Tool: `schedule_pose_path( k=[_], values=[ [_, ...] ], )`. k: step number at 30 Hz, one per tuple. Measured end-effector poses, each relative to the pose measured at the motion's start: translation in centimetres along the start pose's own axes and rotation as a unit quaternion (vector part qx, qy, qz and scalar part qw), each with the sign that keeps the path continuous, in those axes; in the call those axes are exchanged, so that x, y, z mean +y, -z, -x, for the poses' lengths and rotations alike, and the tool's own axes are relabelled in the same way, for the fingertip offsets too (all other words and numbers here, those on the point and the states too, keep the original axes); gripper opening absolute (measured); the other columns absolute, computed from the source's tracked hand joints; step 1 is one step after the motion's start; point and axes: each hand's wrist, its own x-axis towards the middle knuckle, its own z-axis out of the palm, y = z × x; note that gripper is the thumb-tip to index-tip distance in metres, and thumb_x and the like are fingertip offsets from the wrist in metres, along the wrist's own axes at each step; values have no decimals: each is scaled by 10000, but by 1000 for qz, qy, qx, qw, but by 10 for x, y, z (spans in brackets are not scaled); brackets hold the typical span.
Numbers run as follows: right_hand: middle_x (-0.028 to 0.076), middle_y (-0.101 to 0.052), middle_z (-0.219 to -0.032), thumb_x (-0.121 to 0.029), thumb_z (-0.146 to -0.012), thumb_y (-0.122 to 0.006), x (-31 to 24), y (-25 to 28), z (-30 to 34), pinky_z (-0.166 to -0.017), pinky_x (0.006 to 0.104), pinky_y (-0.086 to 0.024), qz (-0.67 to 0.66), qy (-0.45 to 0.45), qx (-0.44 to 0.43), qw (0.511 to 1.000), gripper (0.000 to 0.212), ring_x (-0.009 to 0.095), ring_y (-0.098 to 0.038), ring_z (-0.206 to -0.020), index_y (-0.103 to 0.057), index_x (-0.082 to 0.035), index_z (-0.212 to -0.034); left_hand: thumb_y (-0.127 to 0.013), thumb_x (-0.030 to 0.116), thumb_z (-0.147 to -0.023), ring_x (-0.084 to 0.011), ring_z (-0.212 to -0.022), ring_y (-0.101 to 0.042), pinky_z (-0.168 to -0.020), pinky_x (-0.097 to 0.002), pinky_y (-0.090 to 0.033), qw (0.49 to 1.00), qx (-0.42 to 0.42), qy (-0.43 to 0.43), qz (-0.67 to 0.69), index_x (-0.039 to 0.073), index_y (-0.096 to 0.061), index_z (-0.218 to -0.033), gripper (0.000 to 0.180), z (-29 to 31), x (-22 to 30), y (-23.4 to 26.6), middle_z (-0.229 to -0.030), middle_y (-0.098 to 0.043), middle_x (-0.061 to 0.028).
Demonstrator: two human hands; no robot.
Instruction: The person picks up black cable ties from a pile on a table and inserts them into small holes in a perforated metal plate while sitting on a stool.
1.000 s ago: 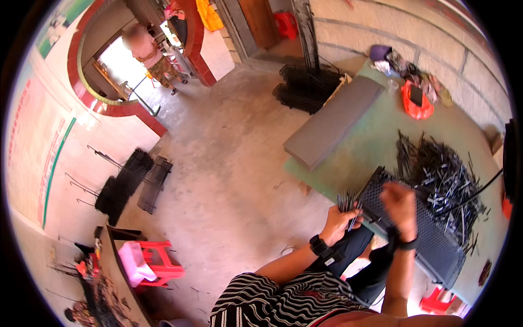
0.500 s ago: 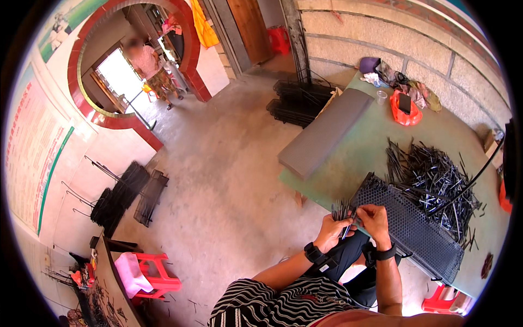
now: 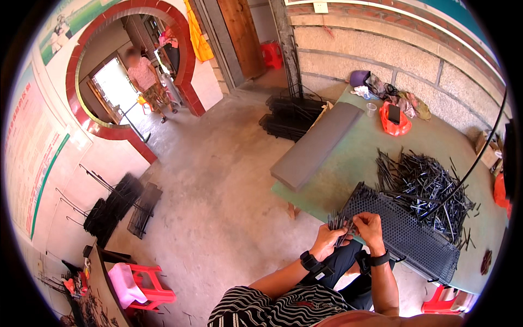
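Observation:
My left hand [image 3: 325,242] is closed around a bundle of thin black strips [image 3: 336,221], whose ends fan out above the fingers. Right beside it, my right hand [image 3: 370,230] is pinched at the bundle's right side. What lies between its fingertips is too small to make out. Both hands are above my knees, at the near edge of the green table [image 3: 321,191]. Just right of them is a black perforated mesh panel [image 3: 406,234] with raised sides, overhanging the table edge. Beyond it lies a large heap of similar black strips [image 3: 427,191].
A long grey slab [image 3: 318,144] lies along the table's left side. Farther back are an orange bag [image 3: 394,126] with a dark phone and crumpled cloths. Black racks [image 3: 291,114] stand behind the table. A red stool [image 3: 150,286] is at left; a person [image 3: 146,79] stands beyond the round opening.
The view has turned slightly, so the room appears shifted left and mostly downward. My hands stay together at the bundle, with a small shift of the right fingers.

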Motion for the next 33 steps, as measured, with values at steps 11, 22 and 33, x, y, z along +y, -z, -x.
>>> schedule_pose_path(
  k=[11,22,33],
  values=[
    [71,-622,-692,-138,-898,-526,-7,20,-3,-382,196,-331,-138,56,84,985,165,61,-462,-430,-572,19,-876,-499,20,-868,-258,-780,-640,-626,-360,-554,1000,16,-18,6,4,-518,-1088,222,-8,-4,11,-942,-622,-154],
    [56,-612,-703,-147,-905,-520,-13,16,3,-408,192,-337,-142,125,166,968,176,53,-453,-453,-570,1,-824,-492,-1,-861,-265,-748,-622,-628,-386,-550,999,28,-16,26,-17,-520,-1058,200,-9,-5,21,-919,-613,-146],
    [94,-561,-836,-10,-746,-531,-105,34,67,-605,313,-450,184,535,94,819,70,229,-569,-768,-550,-43,-804,-556,80,-847,-199,-715,-619,-604,-311,-526,996,-25,-77,-24,32,-581,-1004,166,7,6,6,-915,-625,-110]
  ],
)
